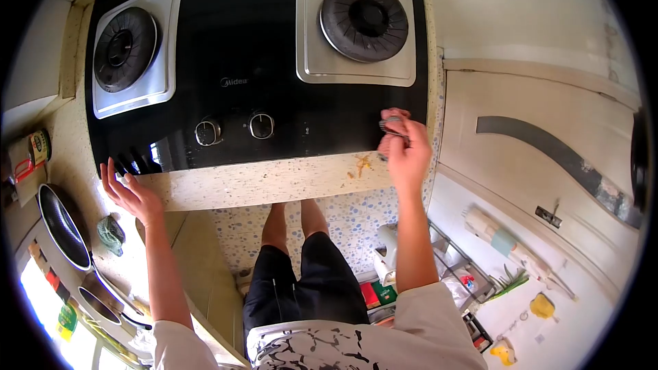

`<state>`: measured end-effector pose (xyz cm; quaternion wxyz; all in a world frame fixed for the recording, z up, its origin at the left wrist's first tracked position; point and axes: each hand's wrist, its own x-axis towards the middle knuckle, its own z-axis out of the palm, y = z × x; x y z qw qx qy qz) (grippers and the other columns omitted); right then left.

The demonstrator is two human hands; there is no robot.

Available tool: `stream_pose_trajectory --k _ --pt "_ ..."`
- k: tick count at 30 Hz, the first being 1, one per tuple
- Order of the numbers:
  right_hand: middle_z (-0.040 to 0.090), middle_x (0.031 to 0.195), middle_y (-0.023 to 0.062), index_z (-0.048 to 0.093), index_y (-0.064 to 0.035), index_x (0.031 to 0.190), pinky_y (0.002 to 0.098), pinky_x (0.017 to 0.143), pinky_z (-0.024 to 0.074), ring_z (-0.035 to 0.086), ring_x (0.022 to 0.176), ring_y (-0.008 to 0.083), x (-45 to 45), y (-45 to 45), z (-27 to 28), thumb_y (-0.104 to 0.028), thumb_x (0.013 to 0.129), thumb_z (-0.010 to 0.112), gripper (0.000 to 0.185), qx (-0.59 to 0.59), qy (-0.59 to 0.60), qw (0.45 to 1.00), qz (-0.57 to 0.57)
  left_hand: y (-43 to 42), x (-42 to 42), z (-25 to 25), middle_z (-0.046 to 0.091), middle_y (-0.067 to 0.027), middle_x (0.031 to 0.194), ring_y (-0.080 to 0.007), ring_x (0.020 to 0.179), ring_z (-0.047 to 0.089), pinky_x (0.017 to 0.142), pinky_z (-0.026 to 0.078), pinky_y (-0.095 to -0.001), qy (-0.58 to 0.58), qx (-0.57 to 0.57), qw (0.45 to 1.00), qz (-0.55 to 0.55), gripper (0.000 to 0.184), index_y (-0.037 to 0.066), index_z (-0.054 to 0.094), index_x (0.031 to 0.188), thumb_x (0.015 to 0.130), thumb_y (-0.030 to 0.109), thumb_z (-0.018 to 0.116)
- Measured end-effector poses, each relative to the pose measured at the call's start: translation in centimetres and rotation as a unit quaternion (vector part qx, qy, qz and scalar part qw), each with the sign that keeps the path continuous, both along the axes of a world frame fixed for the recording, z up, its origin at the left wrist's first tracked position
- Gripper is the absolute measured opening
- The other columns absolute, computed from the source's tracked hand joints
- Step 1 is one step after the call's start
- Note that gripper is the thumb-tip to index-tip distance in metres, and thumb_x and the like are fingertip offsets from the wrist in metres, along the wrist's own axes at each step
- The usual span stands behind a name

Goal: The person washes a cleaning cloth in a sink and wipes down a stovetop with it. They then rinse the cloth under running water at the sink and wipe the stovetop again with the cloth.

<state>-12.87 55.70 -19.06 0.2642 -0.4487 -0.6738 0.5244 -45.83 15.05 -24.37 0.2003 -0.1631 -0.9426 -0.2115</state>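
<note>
My right hand [409, 147] is closed around a small crumpled striped cloth [391, 122], over the front right corner of the black gas stove [233, 34]. Part of the cloth is hidden by the fingers. At the front left corner of the stove my left hand [130, 193] rests with its fingers spread, holding nothing, and their reflection shows in the glossy top. Two round burners sit on silver plates, the left burner [123, 48] and the right burner [363, 19]. Two knobs are near the front, the left knob [208, 132] and the right knob [261, 125].
Yellowish-brown smears [360, 166] mark the pale counter edge [274, 188] near my right hand. At left lie a frying pan [63, 226], a smaller pan [101, 303] and a green scrubber [110, 234]. A cabinet door [534, 123] and a shelf rack [480, 281] stand at right.
</note>
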Motion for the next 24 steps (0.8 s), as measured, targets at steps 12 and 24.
stream_pose_trajectory --k 12,24 --pt "0.073 0.117 0.0127 0.067 0.0023 0.121 0.0291 0.06 0.0604 0.072 0.079 0.0154 -3.6 -0.1 1.6 0.019 0.09 0.045 0.041 -0.01 0.046 0.999 -0.018 -0.2 -0.2 0.0 0.05 -0.0128 0.158 -0.0351 0.149 0.041 0.121 0.028 -0.0586 0.001 0.001 1.0 -0.015 0.053 0.013 0.059 0.147 0.111 0.046 0.04" --pt "0.071 0.11 0.011 0.07 -0.0013 0.121 0.0356 0.092 0.0564 0.071 0.101 0.0263 6.2 8.7 -0.2 0.014 0.089 0.058 0.038 0.214 -0.173 0.951 0.144 0.2 0.0 0.2 0.053 -0.014 0.155 -0.0345 0.146 0.044 0.121 0.031 -0.0554 -0.003 0.009 1.0 -0.018 0.051 0.01 0.061 0.146 0.111 0.042 0.04"
